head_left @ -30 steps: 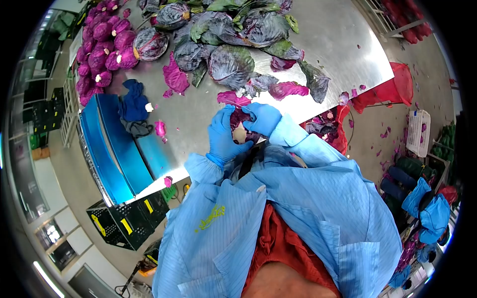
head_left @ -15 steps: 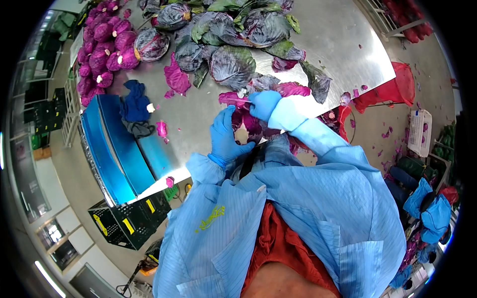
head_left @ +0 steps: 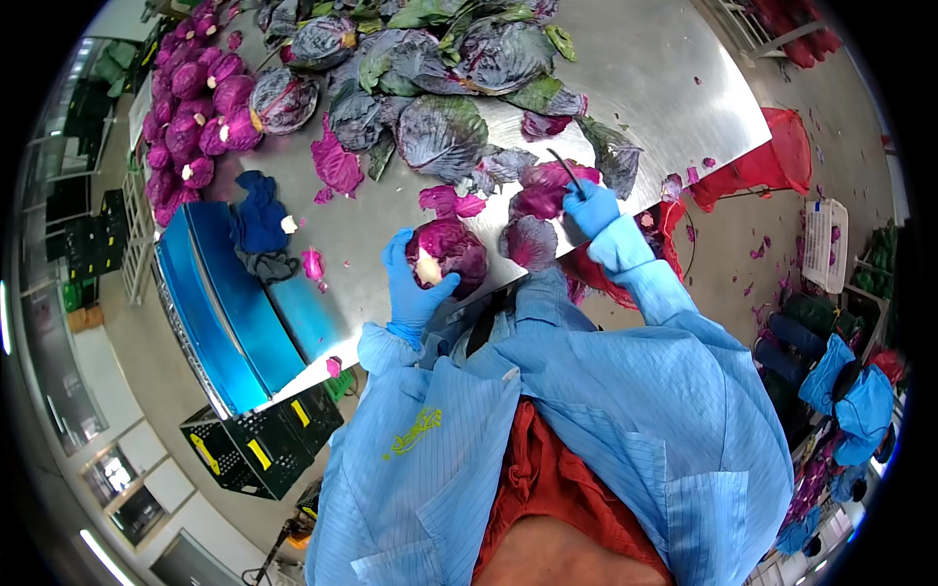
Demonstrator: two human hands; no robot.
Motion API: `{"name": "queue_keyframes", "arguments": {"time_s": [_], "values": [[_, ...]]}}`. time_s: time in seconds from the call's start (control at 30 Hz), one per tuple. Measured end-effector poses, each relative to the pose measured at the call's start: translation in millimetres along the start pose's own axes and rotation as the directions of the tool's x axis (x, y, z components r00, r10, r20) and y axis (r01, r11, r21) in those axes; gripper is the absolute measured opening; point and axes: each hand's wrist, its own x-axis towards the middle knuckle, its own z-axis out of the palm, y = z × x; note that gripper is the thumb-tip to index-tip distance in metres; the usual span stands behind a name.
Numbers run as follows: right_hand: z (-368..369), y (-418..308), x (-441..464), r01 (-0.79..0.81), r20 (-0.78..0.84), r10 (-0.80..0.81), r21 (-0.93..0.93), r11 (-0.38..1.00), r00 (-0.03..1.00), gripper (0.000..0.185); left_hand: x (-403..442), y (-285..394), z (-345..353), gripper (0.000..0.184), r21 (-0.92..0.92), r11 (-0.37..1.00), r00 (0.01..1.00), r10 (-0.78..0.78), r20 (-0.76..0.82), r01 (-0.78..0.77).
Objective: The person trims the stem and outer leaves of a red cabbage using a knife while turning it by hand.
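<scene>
My blue-gloved left hand (head_left: pixel 411 293) grips a trimmed red cabbage (head_left: pixel 457 250) from its left side, and the pale cut stem faces the thumb. A slim knife (head_left: pixel 563 165) sticks up from my right hand (head_left: pixel 590 209), whose gloved fingers are wrapped round its handle. Below the blade, purple outer leaves (head_left: pixel 538 202) lie on the metal table (head_left: pixel 684 103). A dull purple leaf (head_left: pixel 529 243) rests at the near edge, between my hands. Beyond the held cabbage is a torn bright leaf (head_left: pixel 450 201).
Untrimmed cabbages (head_left: pixel 442 135) with dark leaves cover the far side. Trimmed purple heads (head_left: pixel 186 135) are piled at the far left. A blue metal box (head_left: pixel 230 308) stands left, beside a dark blue cloth (head_left: pixel 259 207). Red netting (head_left: pixel 767 161) hangs off the right edge.
My right hand has moved right, with the knife blade now pointing up and away. The cabbage in my left hand now shows its cut stem, and loose leaves lie to its right.
</scene>
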Motion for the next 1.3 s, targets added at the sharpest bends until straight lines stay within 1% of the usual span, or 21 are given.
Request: {"name": "queue_keyframes", "arguments": {"time_s": [0.03,0.1,0.2,0.43,0.53,0.6,0.63,0.67,0.7,0.73,0.77,0.83,0.93,0.97,1.0,1.03,1.07,1.1,1.17,1.23,1.3], "values": [[7,3,-5,0.104,-0.008,-0.104,-0.057,0.993,0.994,0.033,-1,0,1,0.093,-0.015,1.000,1.000,-0.013,-0.012,0.013],[9,-13,-28,-0.013,0.144,0.026,-0.088,0.996,0.989,0.042,-2,2,4,0.092,0.012,1.000,1.000,-0.013,-0.029,0.013],[35,-11,-43,-0.028,0.125,0.065,-0.277,0.960,0.990,0.057,-3,9,7,0.092,0.028,0.999,0.998,-0.042,-0.044,0.043],[36,28,-40,0.004,0.110,0.033,-0.320,0.947,0.993,0.036,-11,12,11,0.097,0.082,0.982,0.982,-0.161,-0.099,0.169],[5,66,-47,-0.164,-0.036,0.161,-0.313,0.935,0.986,0.040,-13,28,15,0.101,0.019,0.965,0.954,-0.254,-0.161,0.260],[-17,140,-50,-0.130,-0.122,0.121,-0.072,0.989,0.985,0.041,-17,32,21,0.104,-0.018,0.965,0.941,-0.259,-0.216,0.262],[-46,104,-70,-0.221,-0.128,0.216,-0.022,0.975,0.968,0.040,-19,30,24,0.106,-0.027,0.970,0.939,-0.242,-0.245,0.243],[-59,180,-64,-0.291,-0.192,0.260,-0.154,0.944,0.946,0.045,-21,27,26,0.107,-0.035,0.974,0.935,-0.224,-0.274,0.224],[-72,178,-82,-0.187,-0.226,0.250,0.269,0.945,0.941,0.056,-22,21,27,0.108,-0.029,0.982,0.948,-0.189,-0.254,0.188],[-93,163,-90,-0.371,-0.299,0.331,-0.088,0.925,0.895,0.063,-23,15,29,0.109,-0.023,0.988,0.960,-0.153,-0.234,0.152],[-101,165,-101,-0.353,-0.462,0.188,-0.302,0.885,0.867,0.064,-24,12,30,0.109,-0.019,0.993,0.970,-0.119,-0.211,0.118],[-112,138,-109,-0.428,-0.515,0.228,-0.311,0.849,0.827,0.071,-17,24,27,0.103,0.006,0.998,0.988,-0.059,-0.144,0.060],[-82,83,-97,-0.127,-0.371,0.149,0.085,0.988,0.917,0.049,1,44,17,0.094,0.214,0.965,0.988,0.156,0.001,-0.153],[-60,70,-93,0.056,-0.361,-0.032,0.057,0.997,0.932,0.035,5,51,13,0.093,0.291,0.944,0.987,0.147,0.058,-0.157],[-52,20,-96,0.023,-0.174,-0.006,0.095,0.995,0.985,0.030,9,57,9,0.092,0.367,0.915,0.984,0.135,0.113,-0.168],[-32,23,-89,0.199,-0.089,-0.205,-0.073,0.977,0.975,0.032,12,60,6,0.091,0.441,0.879,0.979,0.118,0.166,-0.181],[-17,5,-86,0.296,0.064,-0.295,-0.018,0.955,0.954,0.035,16,58,5,0.090,0.320,0.931,0.977,0.126,0.172,-0.176],[-3,-20,-88,0.214,0.185,-0.235,0.130,0.968,0.954,0.034,19,53,5,0.089,0.193,0.967,0.975,0.133,0.178,-0.167],[34,-32,-74,0.551,0.103,-0.549,0.012,0.835,0.830,0.029,19,41,6,0.086,-0.022,0.991,0.979,0.137,0.151,-0.136],[47,-58,-68,0.492,0.220,-0.457,-0.141,0.859,0.862,0.027,19,32,4,0.085,-0.197,0.974,0.988,0.129,0.089,-0.109],[57,-63,-59,0.534,0.241,-0.487,-0.194,0.823,0.839,0.025,20,29,-7,0.086,-0.040,0.987,0.977,0.158,0.141,-0.154]]}}
